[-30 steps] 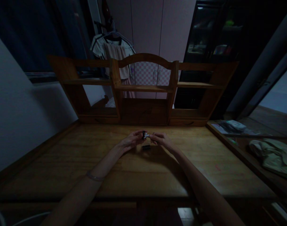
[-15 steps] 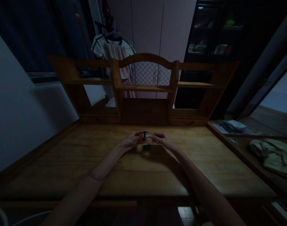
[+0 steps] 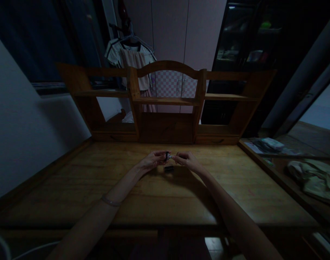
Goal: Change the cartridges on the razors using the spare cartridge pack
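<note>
Both my hands meet over the middle of a wooden desk (image 3: pixel 73 187) in dim light. My left hand (image 3: pixel 151 160) and my right hand (image 3: pixel 187 160) pinch a small shiny metal object (image 3: pixel 168 156) between their fingertips, just above the desk. I cannot make out what the object is. A small dark flat piece (image 3: pixel 168 168) lies on the desk right under the hands. A thin bracelet (image 3: pixel 110 202) circles my left wrist.
A wooden shelf unit (image 3: pixel 167 104) stands along the desk's back edge. Clothes on a hanger (image 3: pixel 131 54) hang behind it, before pale wardrobe doors. To the right, a lower surface holds papers (image 3: pixel 265 144) and crumpled cloth (image 3: pixel 311 177).
Hardly anything moved: both hands stay pinched on the small object, with only a slight shift of the fingers and of the view.
</note>
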